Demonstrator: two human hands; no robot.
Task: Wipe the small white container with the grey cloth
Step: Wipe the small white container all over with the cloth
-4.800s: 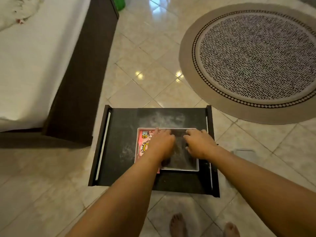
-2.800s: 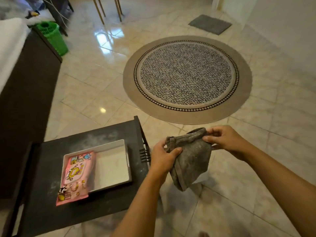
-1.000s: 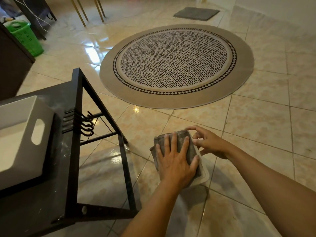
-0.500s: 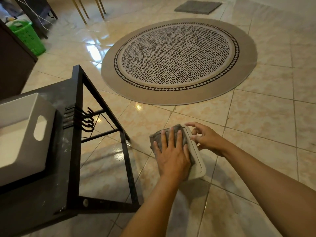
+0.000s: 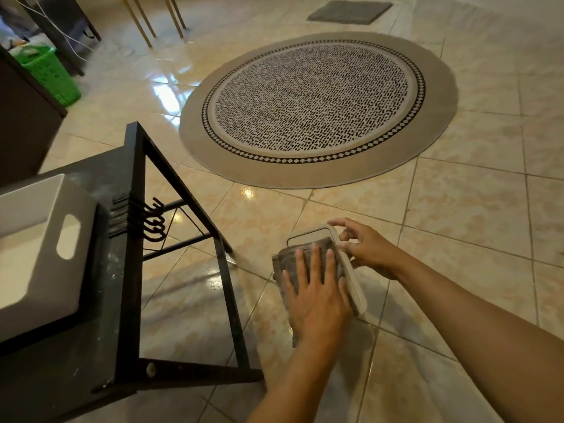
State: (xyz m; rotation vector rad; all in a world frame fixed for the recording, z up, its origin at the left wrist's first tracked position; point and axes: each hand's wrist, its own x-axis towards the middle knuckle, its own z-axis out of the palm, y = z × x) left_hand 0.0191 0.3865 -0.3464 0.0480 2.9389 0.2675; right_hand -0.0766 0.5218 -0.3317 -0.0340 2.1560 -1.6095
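Small white container (image 5: pixel 329 233), right of black table (image 5: pixel 134 209): wiping underway. Left hand (image 5: pixel 317 297) flat, pressing grey cloth (image 5: pixel 288 264) on it; right hand (image 5: pixel 366 248) pinches its edge. Far end uncovered.

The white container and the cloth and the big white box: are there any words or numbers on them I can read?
There are none to read.
small white container: plain, no print showing.
grey cloth: no label showing.
white bin on the black table: blank wall with a handle hole.
round rug: only dashes and diamonds, not letters.
green basket: nothing legible.
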